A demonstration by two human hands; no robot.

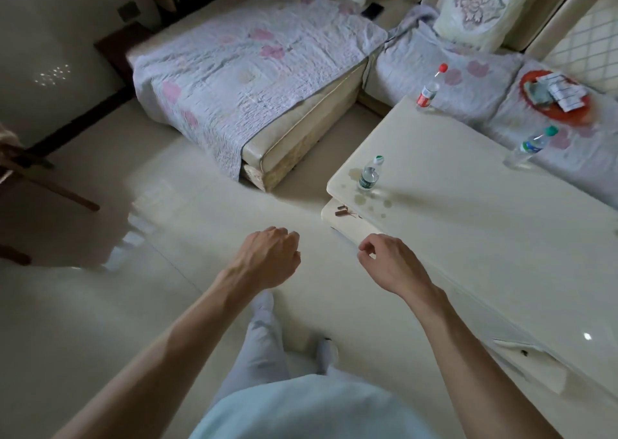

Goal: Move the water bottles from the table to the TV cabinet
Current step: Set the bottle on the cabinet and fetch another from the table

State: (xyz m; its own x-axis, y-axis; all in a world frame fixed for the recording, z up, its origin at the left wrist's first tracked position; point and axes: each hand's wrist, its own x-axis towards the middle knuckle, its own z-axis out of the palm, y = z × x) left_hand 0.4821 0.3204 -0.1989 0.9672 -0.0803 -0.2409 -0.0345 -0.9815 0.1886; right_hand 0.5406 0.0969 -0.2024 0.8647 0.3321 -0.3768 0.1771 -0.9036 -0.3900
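Two hands are hanging empty, fingers loosely curled: the left hand (271,258) and the right hand (391,261). Three water bottles are standing well apart on one table (468,237): the green-cap bottle (369,175) nearest, the teal-cap bottle (531,145) farther right, the red-cap bottle (429,89) farthest.

You have three clear bottles standing upright on the tabletop (468,224): a red-cap bottle (429,87) at the far corner, a white-cap bottle (369,174) near the left corner, and a teal-cap bottle (531,145) at the far edge.
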